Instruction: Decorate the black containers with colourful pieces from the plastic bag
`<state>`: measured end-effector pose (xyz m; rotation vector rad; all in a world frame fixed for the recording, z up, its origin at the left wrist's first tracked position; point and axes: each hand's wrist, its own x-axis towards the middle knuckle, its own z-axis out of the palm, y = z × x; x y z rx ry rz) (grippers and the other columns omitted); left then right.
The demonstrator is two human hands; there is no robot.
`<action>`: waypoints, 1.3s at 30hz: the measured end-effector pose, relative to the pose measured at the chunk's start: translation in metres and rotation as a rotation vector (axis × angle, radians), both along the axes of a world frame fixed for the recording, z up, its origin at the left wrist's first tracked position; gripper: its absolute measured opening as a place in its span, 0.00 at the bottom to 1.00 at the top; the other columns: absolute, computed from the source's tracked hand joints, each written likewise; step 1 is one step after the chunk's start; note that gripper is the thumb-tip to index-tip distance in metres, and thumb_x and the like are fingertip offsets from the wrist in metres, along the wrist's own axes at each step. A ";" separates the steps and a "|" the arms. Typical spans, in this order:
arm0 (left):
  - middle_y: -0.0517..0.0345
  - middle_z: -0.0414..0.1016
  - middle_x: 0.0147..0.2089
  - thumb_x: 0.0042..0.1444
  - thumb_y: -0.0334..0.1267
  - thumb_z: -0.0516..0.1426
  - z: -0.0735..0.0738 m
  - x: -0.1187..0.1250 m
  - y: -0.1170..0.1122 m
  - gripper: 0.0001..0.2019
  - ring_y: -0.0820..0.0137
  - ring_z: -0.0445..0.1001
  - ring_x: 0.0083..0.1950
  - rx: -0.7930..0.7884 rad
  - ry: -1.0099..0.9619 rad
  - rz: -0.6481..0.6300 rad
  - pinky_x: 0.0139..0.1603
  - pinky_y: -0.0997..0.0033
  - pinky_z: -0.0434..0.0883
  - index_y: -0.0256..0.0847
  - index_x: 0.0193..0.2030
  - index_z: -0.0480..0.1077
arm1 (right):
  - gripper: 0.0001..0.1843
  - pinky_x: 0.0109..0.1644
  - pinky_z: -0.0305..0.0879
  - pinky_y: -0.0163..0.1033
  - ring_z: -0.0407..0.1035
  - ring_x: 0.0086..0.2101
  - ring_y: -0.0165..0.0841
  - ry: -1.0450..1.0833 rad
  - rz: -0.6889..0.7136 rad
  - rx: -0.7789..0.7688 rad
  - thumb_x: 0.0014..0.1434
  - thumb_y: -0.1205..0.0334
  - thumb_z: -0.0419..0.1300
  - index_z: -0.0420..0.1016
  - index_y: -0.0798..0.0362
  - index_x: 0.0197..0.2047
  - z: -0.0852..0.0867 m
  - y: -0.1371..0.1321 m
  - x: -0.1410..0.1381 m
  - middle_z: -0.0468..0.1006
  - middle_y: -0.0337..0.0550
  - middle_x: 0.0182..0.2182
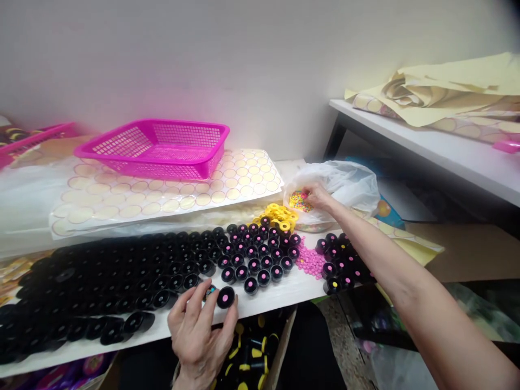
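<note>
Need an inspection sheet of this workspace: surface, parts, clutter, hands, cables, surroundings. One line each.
Surface: white table, largely covered by black cups.
Parts: many cups nearer the middle show pink centres; small pink discs lie in a loose pile; multicoloured pieces sit in a translucent bag.
Clutter: yellow rings heaped beside the bag; pink basket on circle-printed sheets.
Left hand: fingers hold one pink-centred cup.
Right hand: fingers at the multicoloured pieces; grip unclear.
Cables: nothing seen.
Surroundings: pale wall; white shelf with yellow paper; box of black-and-yellow parts below.
</note>
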<state>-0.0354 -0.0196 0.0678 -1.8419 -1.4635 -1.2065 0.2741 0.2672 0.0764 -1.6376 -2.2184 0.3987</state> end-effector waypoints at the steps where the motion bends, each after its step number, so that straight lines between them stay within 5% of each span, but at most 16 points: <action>1: 0.46 0.76 0.41 0.36 0.30 0.67 0.006 0.000 0.000 0.19 0.59 0.73 0.43 -0.009 -0.047 -0.031 0.47 0.57 0.68 0.37 0.38 0.71 | 0.06 0.33 0.56 0.33 0.64 0.31 0.33 -0.026 -0.013 -0.004 0.42 0.68 0.55 0.72 0.55 0.25 0.001 -0.001 -0.002 0.73 0.41 0.23; 5: 0.53 0.76 0.42 0.44 0.33 0.64 0.032 0.007 0.014 0.16 0.64 0.72 0.44 -0.306 -0.434 -0.164 0.48 0.62 0.69 0.40 0.42 0.71 | 0.05 0.39 0.57 0.37 0.66 0.36 0.39 -0.108 -0.031 -0.045 0.38 0.72 0.57 0.73 0.57 0.22 0.003 -0.004 -0.011 0.75 0.50 0.26; 10: 0.56 0.76 0.39 0.42 0.41 0.63 0.057 0.029 0.076 0.20 0.68 0.73 0.38 -0.727 -0.911 -0.337 0.39 0.70 0.70 0.38 0.44 0.72 | 0.04 0.35 0.57 0.36 0.66 0.30 0.35 -0.037 0.006 -0.103 0.35 0.73 0.57 0.71 0.56 0.19 0.003 -0.006 -0.015 0.72 0.43 0.21; 15: 0.58 0.76 0.36 0.39 0.34 0.62 0.069 0.068 0.156 0.15 0.71 0.71 0.35 -0.814 -0.737 -0.475 0.38 0.72 0.68 0.39 0.39 0.75 | 0.08 0.29 0.60 0.33 0.64 0.26 0.30 0.195 -0.011 -0.102 0.39 0.65 0.59 0.73 0.57 0.27 0.011 -0.010 -0.002 0.72 0.38 0.22; 18: 0.59 0.74 0.31 0.38 0.30 0.60 0.065 0.096 0.197 0.12 0.72 0.70 0.32 -0.850 -0.611 -0.595 0.34 0.74 0.66 0.37 0.34 0.74 | 0.11 0.29 0.61 0.34 0.65 0.25 0.29 0.421 -0.013 -0.122 0.39 0.61 0.60 0.73 0.58 0.29 0.023 -0.016 0.003 0.73 0.38 0.22; 22: 0.60 0.73 0.27 0.37 0.29 0.59 0.057 0.130 0.232 0.12 0.71 0.69 0.31 -0.884 -0.499 -0.604 0.32 0.74 0.65 0.36 0.32 0.74 | 0.11 0.31 0.61 0.35 0.64 0.24 0.28 0.755 0.040 -0.147 0.36 0.61 0.62 0.72 0.57 0.26 0.046 -0.024 0.004 0.72 0.37 0.22; 25: 0.58 0.72 0.26 0.37 0.30 0.59 0.052 0.145 0.244 0.12 0.70 0.69 0.31 -0.893 -0.496 -0.592 0.32 0.72 0.64 0.35 0.32 0.75 | 0.07 0.31 0.58 0.34 0.64 0.26 0.28 0.579 0.126 -0.041 0.39 0.64 0.60 0.74 0.57 0.26 0.063 -0.029 0.003 0.72 0.37 0.22; 33: 0.59 0.74 0.28 0.34 0.30 0.59 0.046 0.156 0.248 0.14 0.69 0.70 0.34 -0.906 -0.509 -0.652 0.36 0.71 0.66 0.35 0.33 0.75 | 0.12 0.35 0.52 0.38 0.64 0.38 0.36 -0.425 0.200 0.238 0.56 0.68 0.52 0.77 0.54 0.37 0.092 -0.057 -0.017 0.74 0.48 0.34; 39: 0.62 0.71 0.25 0.34 0.31 0.59 0.040 0.157 0.248 0.10 0.71 0.68 0.31 -0.894 -0.581 -0.688 0.32 0.73 0.64 0.34 0.28 0.73 | 0.08 0.37 0.50 0.41 0.60 0.42 0.42 -0.682 0.298 0.336 0.56 0.67 0.54 0.76 0.56 0.33 0.097 -0.064 -0.031 0.72 0.54 0.36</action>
